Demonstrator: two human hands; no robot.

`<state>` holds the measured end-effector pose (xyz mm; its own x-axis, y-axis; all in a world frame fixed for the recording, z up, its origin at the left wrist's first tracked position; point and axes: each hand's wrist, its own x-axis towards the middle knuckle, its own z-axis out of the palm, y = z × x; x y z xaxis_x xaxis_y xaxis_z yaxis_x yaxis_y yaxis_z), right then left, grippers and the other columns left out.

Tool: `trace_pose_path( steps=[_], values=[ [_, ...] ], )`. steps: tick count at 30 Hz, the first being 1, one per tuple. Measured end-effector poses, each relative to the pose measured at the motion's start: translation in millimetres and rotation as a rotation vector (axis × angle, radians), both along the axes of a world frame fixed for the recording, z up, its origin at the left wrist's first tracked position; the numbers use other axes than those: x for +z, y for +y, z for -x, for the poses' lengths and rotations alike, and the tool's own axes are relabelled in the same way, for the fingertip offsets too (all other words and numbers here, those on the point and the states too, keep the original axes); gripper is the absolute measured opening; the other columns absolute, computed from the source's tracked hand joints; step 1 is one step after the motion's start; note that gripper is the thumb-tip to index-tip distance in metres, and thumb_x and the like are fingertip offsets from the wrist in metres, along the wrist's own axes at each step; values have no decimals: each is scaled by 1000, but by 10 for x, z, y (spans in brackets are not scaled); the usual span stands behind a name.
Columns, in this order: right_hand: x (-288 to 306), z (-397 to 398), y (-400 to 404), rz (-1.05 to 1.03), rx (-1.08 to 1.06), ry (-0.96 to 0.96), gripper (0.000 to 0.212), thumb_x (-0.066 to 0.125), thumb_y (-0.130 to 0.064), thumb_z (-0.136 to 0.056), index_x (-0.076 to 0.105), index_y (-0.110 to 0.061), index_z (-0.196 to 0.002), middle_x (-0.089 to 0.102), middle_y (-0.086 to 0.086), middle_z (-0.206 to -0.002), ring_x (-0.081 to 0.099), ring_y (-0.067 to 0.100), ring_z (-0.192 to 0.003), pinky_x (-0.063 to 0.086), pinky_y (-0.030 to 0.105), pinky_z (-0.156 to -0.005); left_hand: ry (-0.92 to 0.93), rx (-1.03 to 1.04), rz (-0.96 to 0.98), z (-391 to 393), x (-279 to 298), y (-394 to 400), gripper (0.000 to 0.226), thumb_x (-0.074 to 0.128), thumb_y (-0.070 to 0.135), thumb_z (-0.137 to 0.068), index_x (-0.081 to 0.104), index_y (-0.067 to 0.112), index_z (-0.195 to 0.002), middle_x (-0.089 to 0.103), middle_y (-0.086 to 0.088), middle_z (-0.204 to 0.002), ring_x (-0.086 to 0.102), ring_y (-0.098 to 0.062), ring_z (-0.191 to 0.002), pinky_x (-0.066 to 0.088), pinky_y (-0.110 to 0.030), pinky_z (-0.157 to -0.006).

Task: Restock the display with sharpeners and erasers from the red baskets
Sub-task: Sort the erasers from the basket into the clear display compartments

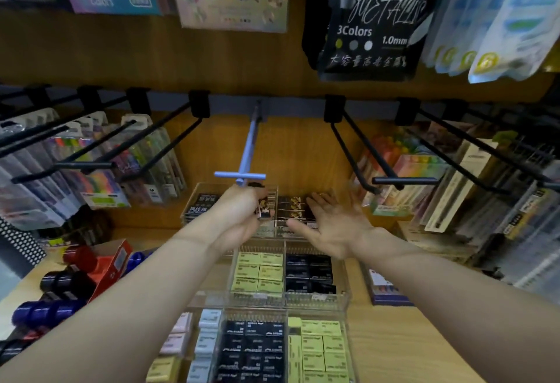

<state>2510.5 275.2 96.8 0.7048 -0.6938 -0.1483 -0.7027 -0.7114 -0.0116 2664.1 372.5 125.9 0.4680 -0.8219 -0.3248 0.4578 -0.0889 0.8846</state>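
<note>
My left hand is shut on a small dark eraser with a gold pattern, held just above the back clear tray. My right hand is open, palm up and fingers spread, over a row of matching dark erasers in that tray. Closer to me, a middle clear tray holds yellow-green erasers and black erasers. The nearest tray holds black, yellow-green and pale erasers. No red basket is in view.
A pale blue peg hook sticks out just above my left hand. Black hooks with hanging pen packs flank both sides. Red, black and blue cylindrical items lie on the wooden shelf at left. Packaged markers hang overhead.
</note>
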Motion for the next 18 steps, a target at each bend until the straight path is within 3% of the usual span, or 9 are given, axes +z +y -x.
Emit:
trace_pose_path(
  steps=[3,5,7,8,10,12,15,18],
  values=[
    [-41,61,120,138,90,-259,60,24,-51,-102,23,-22,-155,19,1,-163,15,18,-150,-8,46,-119,160,-2,89,60,3,-17,20,39,-3,-102,50,1,-119,58,-16,-109,59,-21,-88,49,-39,-89],
    [-59,112,212,129,127,-520,46,43,-25,-100,44,-19,-146,42,0,-151,35,14,-140,12,34,-120,188,-36,107,108,-5,-16,12,44,4,-102,55,7,-107,63,-10,-99,61,-17,-87,45,-40,-96],
    [-21,154,317,-173,-1,-826,38,55,-14,-95,59,-18,-132,61,-4,-128,56,4,-116,38,22,-109,181,-63,117,161,-40,-7,13,50,11,-100,57,10,-110,71,-4,-97,63,-16,-91,46,-37,-93],
    [10,167,374,-415,-91,-986,35,60,-14,-93,61,-17,-128,66,-4,-117,65,2,-102,50,23,-98,194,-66,131,190,-65,8,15,52,13,-99,57,10,-113,74,-2,-99,64,-15,-94,46,-36,-90],
    [74,161,478,-850,-222,-1247,29,66,-15,-92,62,-11,-120,70,6,-102,73,14,-85,60,26,-74,211,-81,163,252,-124,36,18,54,14,-97,57,13,-115,75,0,-107,65,-16,-100,45,-38,-97],
    [122,153,540,-938,-242,-1338,24,70,-14,-89,63,-8,-111,71,12,-95,73,19,-76,61,27,-66,240,-80,190,322,-165,79,21,57,11,-95,57,15,-116,74,-3,-111,68,-21,-100,48,-41,-98],
    [193,140,572,-853,-266,-1314,16,74,-12,-84,68,-11,-99,73,9,-90,73,16,-68,59,22,-63,303,-72,250,410,-168,146,38,64,7,-83,58,13,-121,73,-10,-111,73,-23,-94,59,-36,-78],
    [238,172,564,-749,-271,-1233,13,72,-13,-87,71,-13,-99,74,6,-91,71,13,-66,60,24,-67,293,-46,241,444,-123,234,50,71,7,-71,63,13,-120,74,-13,-107,73,-21,-92,60,-29,-71]
  ],
)
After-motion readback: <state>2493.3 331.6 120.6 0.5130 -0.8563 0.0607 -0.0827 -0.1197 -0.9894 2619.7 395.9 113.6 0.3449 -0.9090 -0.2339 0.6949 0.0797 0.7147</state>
